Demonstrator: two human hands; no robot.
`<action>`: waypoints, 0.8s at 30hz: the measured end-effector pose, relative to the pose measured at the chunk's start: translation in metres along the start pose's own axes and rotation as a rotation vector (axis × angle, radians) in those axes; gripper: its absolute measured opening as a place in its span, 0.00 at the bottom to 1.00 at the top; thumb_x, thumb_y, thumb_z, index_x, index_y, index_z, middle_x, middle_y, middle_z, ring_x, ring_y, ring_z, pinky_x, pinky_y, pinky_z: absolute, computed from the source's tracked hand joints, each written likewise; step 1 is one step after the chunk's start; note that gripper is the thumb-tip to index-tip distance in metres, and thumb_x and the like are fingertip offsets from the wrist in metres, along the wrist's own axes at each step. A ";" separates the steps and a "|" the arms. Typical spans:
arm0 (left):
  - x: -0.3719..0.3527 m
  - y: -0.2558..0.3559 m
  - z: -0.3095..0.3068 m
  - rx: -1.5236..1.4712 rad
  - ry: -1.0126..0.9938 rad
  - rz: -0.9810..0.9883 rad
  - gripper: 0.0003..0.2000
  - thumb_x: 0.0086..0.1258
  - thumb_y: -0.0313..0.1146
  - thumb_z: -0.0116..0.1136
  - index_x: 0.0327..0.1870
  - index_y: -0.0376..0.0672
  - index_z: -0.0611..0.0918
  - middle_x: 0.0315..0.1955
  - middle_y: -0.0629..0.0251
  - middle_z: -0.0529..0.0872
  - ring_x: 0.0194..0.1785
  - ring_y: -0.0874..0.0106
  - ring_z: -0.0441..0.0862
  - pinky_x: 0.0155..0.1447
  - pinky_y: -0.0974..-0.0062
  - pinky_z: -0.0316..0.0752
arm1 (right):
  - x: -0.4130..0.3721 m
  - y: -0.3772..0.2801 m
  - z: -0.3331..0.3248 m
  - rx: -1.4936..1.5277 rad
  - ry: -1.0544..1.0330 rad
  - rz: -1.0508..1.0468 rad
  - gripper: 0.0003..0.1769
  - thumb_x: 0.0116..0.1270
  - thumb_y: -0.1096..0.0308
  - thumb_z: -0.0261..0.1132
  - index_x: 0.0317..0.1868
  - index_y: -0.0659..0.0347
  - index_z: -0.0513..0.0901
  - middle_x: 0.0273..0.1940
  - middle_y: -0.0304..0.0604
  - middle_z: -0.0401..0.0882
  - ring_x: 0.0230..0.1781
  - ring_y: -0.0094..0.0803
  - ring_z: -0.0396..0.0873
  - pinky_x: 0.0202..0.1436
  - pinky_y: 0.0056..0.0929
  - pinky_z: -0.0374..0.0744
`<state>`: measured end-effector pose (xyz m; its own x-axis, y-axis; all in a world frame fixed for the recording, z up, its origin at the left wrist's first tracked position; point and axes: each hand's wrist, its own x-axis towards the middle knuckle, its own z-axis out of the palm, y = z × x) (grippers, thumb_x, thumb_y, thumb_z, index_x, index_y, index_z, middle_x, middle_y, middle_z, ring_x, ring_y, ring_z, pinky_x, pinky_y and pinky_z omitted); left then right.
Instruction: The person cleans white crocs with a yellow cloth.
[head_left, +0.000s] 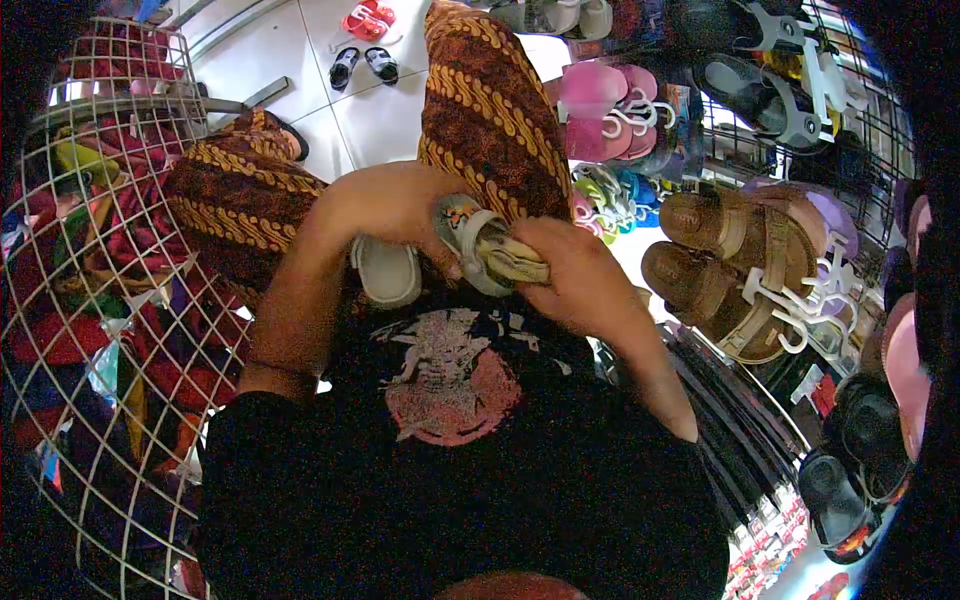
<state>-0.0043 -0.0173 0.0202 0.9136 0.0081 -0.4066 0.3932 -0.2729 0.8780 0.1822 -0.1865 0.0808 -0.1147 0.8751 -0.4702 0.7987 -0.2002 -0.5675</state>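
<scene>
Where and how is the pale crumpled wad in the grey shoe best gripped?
Probably by its outer end, pinched from the right: the pale crumpled wad shows at the opening of the grey shoe, its loose folds facing the right hand.

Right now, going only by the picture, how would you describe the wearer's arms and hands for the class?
The left hand and right hand wear no gloves, and I can make out no watch. The forearms are uncovered below short black sleeves. These belong to a black shirt with a pale and reddish print.
</scene>
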 end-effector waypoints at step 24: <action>-0.033 -0.050 -0.112 0.098 1.357 -0.128 0.40 0.40 0.42 0.80 0.60 0.51 0.75 0.43 0.53 0.87 0.48 0.53 0.84 0.54 0.62 0.78 | 0.213 -0.059 -0.093 0.392 0.458 -0.197 0.27 0.63 0.74 0.64 0.61 0.64 0.65 0.44 0.51 0.79 0.37 0.43 0.83 0.40 0.41 0.83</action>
<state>-0.0421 0.1036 0.0176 0.2766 0.9518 0.1322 0.5254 -0.2650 0.8086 0.1657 0.0530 0.0766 0.0963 0.9944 -0.0435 0.5024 -0.0863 -0.8603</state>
